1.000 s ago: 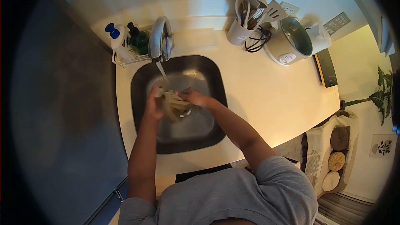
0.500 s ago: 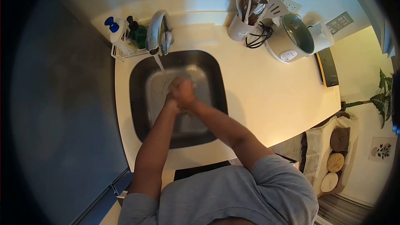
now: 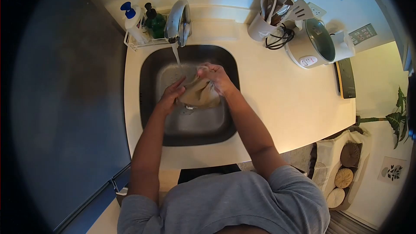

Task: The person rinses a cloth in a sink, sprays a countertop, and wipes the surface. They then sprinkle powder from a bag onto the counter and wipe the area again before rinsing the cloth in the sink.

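A wet beige cloth (image 3: 200, 96), with a small white tag at its lower edge, hangs in folds over the sink (image 3: 186, 136). On its upper right part, my right hand (image 3: 215, 78) is closed, gripping a bunched section. My left hand (image 3: 172, 94) is at the cloth's left edge, thumb and fingers closed around it. Water runs from the faucet (image 3: 177, 21) in a thin stream that falls just above and left of the cloth.
Behind the sink, a wire rack (image 3: 147, 43) carries a white pump bottle (image 3: 135, 24) and a green bottle (image 3: 157, 24). A utensil holder (image 3: 261, 28), black cord (image 3: 281, 39) and rice cooker (image 3: 310, 45) stand on the counter at right. A dark panel (image 3: 73, 82) borders the left.
My hands, pressed together over the sink earlier, have moved apart, and the cloth now shows spread between them. The view has shifted slightly.
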